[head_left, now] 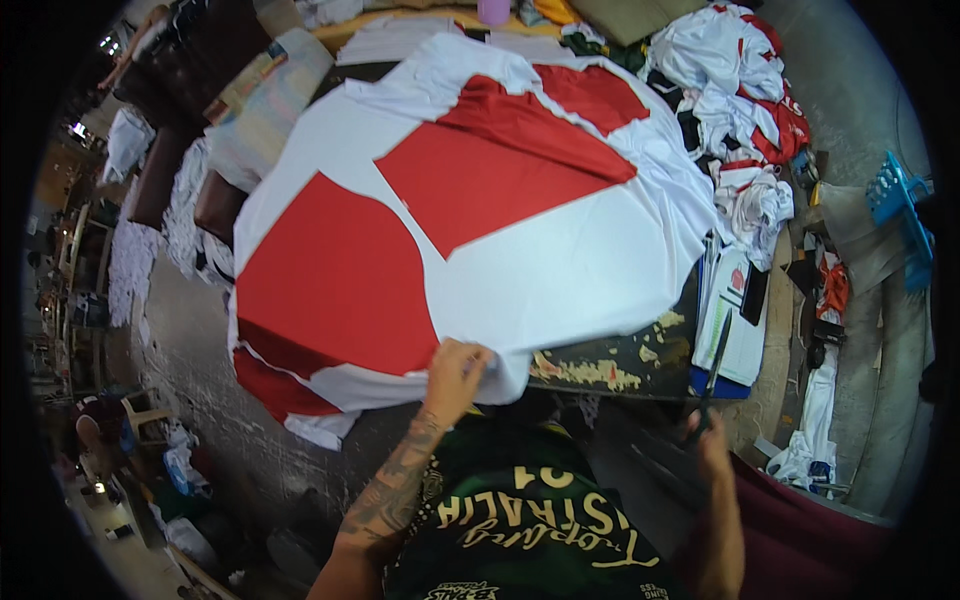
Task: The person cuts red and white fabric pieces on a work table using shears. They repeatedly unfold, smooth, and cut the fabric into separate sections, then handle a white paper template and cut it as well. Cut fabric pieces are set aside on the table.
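A large sheet of white fabric with red panels (335,270) is spread over a dark, worn tabletop (648,385). My left hand (452,380) has its fingers closed on the white fabric at the near edge, beside the large red panel. My right hand (712,450) holds long dark scissors (714,370) by the handles, blades pointing away from me, right of the fabric. Just beyond the blades lie papers (722,320) on a blue folder and a dark flat rectangular object (754,295) at the table's right side.
A heap of white and red garments (725,70) lies at the back right. A blue plastic object (895,200) is at the far right. Dark upholstered seats (190,70) and loose fabric stand at the left. A co-worker (92,420) is at the lower left, among work tables.
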### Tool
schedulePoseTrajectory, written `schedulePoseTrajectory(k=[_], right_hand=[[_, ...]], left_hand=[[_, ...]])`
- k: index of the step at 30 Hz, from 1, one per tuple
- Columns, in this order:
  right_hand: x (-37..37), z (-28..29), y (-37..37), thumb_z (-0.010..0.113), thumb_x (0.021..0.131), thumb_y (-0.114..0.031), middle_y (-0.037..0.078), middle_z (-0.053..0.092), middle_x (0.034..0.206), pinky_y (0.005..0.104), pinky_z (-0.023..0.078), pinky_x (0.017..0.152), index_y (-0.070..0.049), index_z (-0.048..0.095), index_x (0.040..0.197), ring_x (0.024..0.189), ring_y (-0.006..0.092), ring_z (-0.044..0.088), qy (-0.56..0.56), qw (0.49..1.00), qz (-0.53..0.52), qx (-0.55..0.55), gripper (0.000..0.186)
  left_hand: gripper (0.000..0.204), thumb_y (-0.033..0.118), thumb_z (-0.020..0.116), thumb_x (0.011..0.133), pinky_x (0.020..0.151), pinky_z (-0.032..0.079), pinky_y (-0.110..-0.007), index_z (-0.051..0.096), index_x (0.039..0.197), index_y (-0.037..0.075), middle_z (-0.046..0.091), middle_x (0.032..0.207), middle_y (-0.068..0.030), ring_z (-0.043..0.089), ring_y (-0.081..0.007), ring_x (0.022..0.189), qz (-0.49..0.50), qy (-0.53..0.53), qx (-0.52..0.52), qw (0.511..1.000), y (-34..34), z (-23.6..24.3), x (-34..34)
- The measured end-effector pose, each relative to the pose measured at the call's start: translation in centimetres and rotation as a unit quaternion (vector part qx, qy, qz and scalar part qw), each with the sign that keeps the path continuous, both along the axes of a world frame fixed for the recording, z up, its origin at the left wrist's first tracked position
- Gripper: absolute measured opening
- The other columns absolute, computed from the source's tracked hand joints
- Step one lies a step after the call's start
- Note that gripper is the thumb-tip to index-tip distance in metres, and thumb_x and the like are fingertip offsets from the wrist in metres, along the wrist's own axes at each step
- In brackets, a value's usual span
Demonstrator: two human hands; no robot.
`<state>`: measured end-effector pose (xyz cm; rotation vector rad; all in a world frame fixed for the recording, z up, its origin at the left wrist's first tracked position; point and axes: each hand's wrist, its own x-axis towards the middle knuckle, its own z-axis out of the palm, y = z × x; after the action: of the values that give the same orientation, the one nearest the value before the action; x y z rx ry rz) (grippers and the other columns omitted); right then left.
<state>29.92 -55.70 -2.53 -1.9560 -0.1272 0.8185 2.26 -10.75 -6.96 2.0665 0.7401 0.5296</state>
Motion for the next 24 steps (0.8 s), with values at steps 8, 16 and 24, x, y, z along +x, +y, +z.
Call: schedulePoseTrajectory(k=[8,16,24], right_hand=[[-8.5,2.0,12.1,0.076,0.091,-0.067,0.024,0.069,0.126,0.0480,0.049,0.104,-0.004,0.055,0.148,0.119,0.0399,0.067,0.175,0.855,0.462,-0.157,0.088],[-8.1,0.3,21.7,0.082,0.086,-0.066,0.008,0.062,0.074,0.0379,0.050,0.071,0.000,0.069,0.092,0.074,0.0201,0.061,0.135,0.862,0.442,-0.209,0.068],[-7.5,0.6,29.1,0.089,0.076,-0.071,0.008,0.069,0.075,0.0345,0.053,0.071,-0.001,0.079,0.087,0.074,0.0164,0.066,0.186,0.830,0.433,-0.299,0.071]], left_hand=[[0.016,0.020,0.075,0.097,0.085,0.048,-0.040,0.080,0.102,0.006,0.070,0.092,-0.0071,0.059,-0.0278,0.094,0.066,0.068,-0.101,0.990,-1.2,1.5,0.1],[0.012,0.018,0.077,0.094,0.106,0.035,-0.049,0.083,0.102,0.011,0.066,0.111,0.0011,0.051,-0.0270,0.120,-0.079,0.131,-0.002,0.988,-3.9,1.7,-0.3],[0.011,0.013,0.081,0.090,0.112,0.038,-0.049,0.081,0.100,0.008,0.065,0.120,-0.0023,0.049,-0.0307,0.129,-0.163,0.095,-0.074,0.979,-1.2,0.1,-0.1]])
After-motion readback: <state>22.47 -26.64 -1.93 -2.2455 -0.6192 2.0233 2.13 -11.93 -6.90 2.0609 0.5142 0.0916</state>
